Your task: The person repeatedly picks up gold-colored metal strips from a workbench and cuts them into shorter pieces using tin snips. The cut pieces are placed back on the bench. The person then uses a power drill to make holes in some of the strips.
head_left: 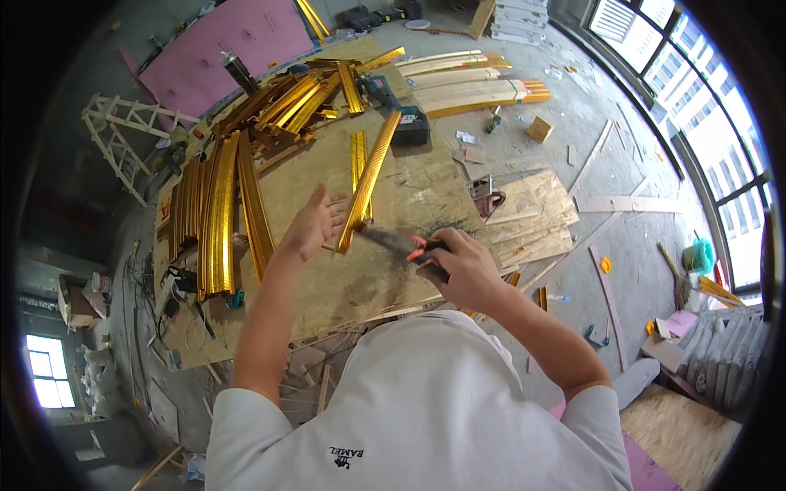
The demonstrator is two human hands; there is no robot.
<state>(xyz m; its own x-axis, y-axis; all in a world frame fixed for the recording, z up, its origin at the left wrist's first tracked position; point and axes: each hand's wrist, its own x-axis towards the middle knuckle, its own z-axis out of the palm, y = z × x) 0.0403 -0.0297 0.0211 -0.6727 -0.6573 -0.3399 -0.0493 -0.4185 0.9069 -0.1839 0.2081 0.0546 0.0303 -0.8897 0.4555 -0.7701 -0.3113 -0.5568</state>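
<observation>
My left hand (pixel 315 225) is over the worktable (pixel 323 303), fingers stretched out, holding nothing. Just right of its fingertips, a gold patterned trim strip (pixel 372 180) slants away from me. A second gold strip (pixel 359 159) lies partly behind it. In my right hand (pixel 467 266) is a hand tool (pixel 391 241) with a black and orange-red handle and a long grey, motion-blurred end; its exact kind cannot be made out. The tool's tip points left, close to the near end of the slanting strip; whether they touch is unclear.
Long gold strips (pixel 217 221) lie along the table's left side, and a jumbled pile (pixel 295 102) covers its far end. A cordless power tool (pixel 405 119) stands beyond the slanting strip. Boards (pixel 536 213) and bundled strips (pixel 475 96) lie on the floor to the right.
</observation>
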